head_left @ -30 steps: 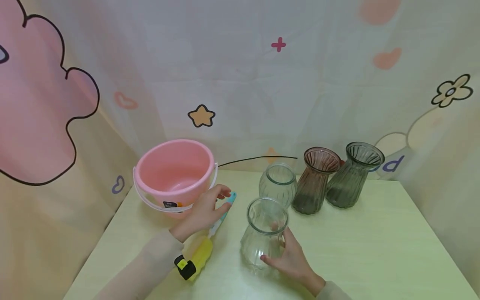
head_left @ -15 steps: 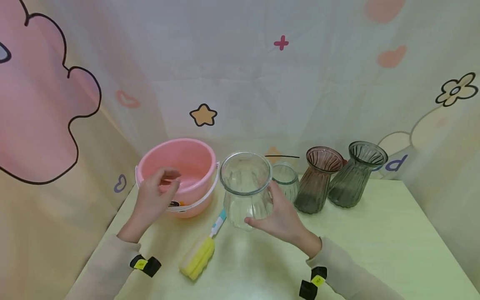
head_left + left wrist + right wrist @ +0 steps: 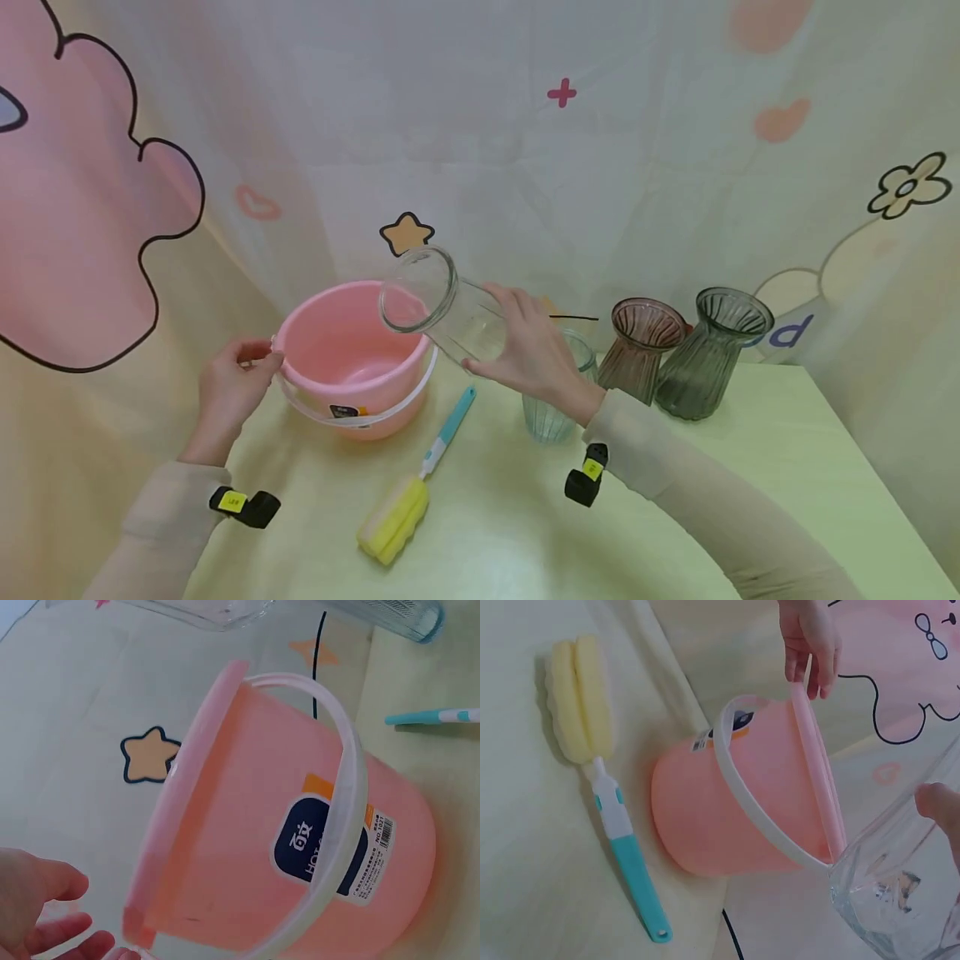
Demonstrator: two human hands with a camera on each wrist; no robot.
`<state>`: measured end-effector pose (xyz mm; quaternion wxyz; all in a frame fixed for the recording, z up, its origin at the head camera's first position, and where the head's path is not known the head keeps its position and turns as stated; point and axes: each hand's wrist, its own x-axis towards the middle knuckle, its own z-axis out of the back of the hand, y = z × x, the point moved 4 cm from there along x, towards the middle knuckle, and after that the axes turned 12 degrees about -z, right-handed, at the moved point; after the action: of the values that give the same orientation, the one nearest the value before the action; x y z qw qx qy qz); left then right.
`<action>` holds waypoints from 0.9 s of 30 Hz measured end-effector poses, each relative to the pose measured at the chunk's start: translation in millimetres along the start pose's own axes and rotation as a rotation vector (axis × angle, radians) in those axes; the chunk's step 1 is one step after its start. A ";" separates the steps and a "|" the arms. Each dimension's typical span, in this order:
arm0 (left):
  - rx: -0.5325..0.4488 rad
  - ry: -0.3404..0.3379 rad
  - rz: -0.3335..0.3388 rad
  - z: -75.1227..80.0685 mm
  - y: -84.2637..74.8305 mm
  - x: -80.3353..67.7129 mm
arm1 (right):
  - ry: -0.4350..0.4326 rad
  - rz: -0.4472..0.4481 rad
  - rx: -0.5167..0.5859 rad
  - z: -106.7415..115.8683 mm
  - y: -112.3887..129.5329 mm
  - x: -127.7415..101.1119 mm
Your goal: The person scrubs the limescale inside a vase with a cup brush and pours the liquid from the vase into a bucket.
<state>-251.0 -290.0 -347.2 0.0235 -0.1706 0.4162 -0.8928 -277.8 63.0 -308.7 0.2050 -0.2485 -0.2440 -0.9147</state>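
In the head view, a clear glass vase [image 3: 472, 325] is held up by my right hand [image 3: 528, 350]. Its wide mouth tips left over the pink bucket [image 3: 360, 333]. Only a fingertip of that hand and part of the vase [image 3: 885, 892] appear in the right wrist view. My left hand [image 3: 228, 396] is at the bucket's left rim, thumb and fingertips meeting it near the white handle's joint. From the right wrist view, the fingers of my left hand [image 3: 810, 645] come down on the rim; the exact contact is partly hidden.
A brush [image 3: 408, 492] with a yellow sponge head and turquoise handle lies in front of the bucket. Behind my right arm stands a greenish clear glass jar [image 3: 551, 417]. A reddish-brown vase [image 3: 637, 350] and a grey vase [image 3: 705, 358] stand further right, before the patterned curtain [image 3: 480, 150].
My right hand has lifted the vase from the table, moved it left and tilted it toward the bucket. My left hand has gone from beside the brush to the bucket's left rim.
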 end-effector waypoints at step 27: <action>-0.435 0.048 0.286 -21.5 27.2 10.2 | -0.194 0.331 -0.721 -14.5 8.8 61.3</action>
<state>-270.3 -293.8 -377.5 0.1024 -0.0898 0.6187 -0.7737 -327.1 32.4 -282.7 0.2254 -0.4254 0.1175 -0.8686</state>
